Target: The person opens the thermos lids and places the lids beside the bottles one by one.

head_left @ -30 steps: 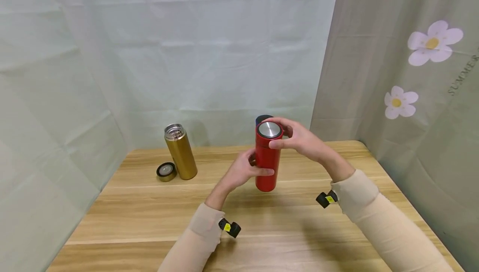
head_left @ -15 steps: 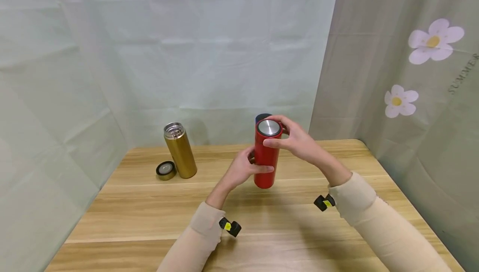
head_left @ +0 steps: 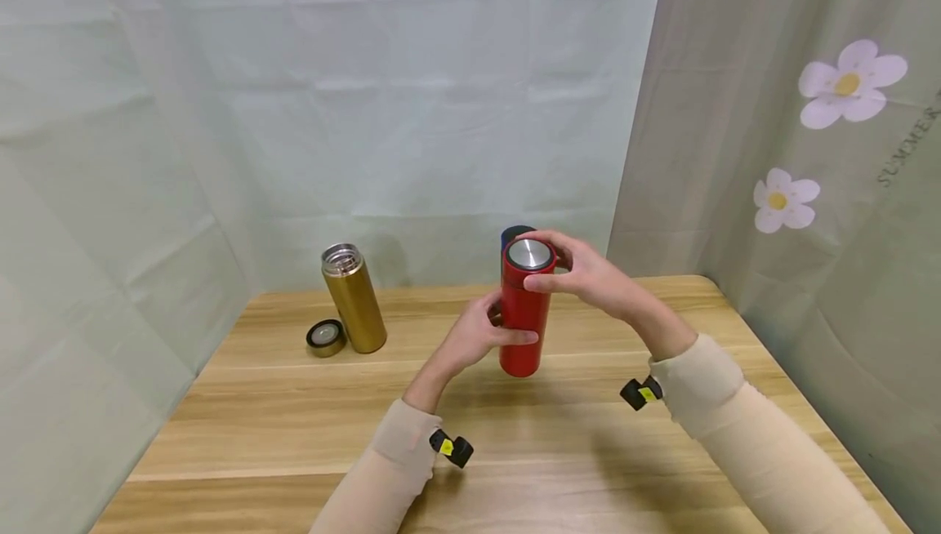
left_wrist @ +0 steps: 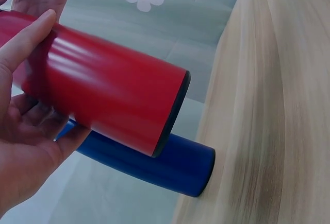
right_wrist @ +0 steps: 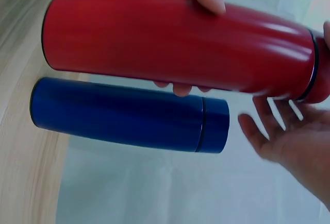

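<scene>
A red flask stands upright over the wooden table. My left hand grips its body, and in the left wrist view the fingers wrap the red flask. My right hand curls round its silver-topped lid. The right wrist view shows the red flask with my right hand at its lid end. I cannot tell whether its base touches the table. A blue flask stands just behind it, mostly hidden.
A gold flask stands open at the back left of the table, with its lid lying beside it. The blue flask stands upright with its cap on. Cloth backdrops close off the back and both sides.
The red flask rose slightly and came back down. Both hands kept their grip, the right hand's fingers shifting a little round the lid.
</scene>
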A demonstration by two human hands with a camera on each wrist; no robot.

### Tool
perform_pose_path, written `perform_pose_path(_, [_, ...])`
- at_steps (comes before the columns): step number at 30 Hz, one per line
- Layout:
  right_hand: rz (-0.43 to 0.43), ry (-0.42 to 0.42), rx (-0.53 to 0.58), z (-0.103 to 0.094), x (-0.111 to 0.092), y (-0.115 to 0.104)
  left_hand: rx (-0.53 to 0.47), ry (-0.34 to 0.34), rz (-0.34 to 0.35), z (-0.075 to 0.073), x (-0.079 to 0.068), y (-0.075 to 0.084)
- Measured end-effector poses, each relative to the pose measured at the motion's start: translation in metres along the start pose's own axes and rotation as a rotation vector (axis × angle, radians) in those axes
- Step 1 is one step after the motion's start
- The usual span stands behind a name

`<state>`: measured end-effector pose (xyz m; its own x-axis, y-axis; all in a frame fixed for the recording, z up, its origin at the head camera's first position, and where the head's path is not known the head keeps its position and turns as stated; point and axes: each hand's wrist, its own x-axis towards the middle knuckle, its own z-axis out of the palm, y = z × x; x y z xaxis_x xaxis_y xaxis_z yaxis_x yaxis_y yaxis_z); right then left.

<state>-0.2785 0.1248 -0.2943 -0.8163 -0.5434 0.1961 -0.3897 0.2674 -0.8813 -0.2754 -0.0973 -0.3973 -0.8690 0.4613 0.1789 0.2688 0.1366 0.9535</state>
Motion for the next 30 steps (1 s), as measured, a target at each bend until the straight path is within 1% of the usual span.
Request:
perform_pose_path(6, [-0.003,0.1,-0.037,0.01,-0.004,-0.002,0.011,0.031,-0.012,0.001,-0.001,0.001])
perform_pose_path(10, [-0.006,0.133,-0.05,0.012,-0.004,-0.003,0.016,0.031,-0.016,0.001,-0.001,0.001])
perform_pose_path(12, [-0.01,0.128,-0.047,0.011,-0.004,-0.004,0.011,0.03,-0.016,0.001,-0.001,0.001])
perform_pose_path(14, [-0.013,0.105,-0.037,0.009,-0.004,-0.004,0.005,0.026,-0.014,0.0,-0.001,0.001])
perform_pose_path(19, [-0.028,-0.017,0.02,-0.002,-0.003,-0.004,0.004,0.002,0.001,0.0,-0.001,0.002])
perform_pose_path(22, [-0.034,-0.067,0.043,-0.007,-0.003,-0.003,0.01,-0.005,0.002,0.0,-0.002,0.002])
perform_pose_path(25, [-0.03,-0.062,0.049,-0.006,-0.004,-0.003,0.011,0.003,-0.007,0.0,-0.002,0.002])
perform_pose_path(30, [-0.01,0.028,0.02,0.004,-0.005,-0.002,0.006,0.034,-0.021,0.001,-0.003,0.002])
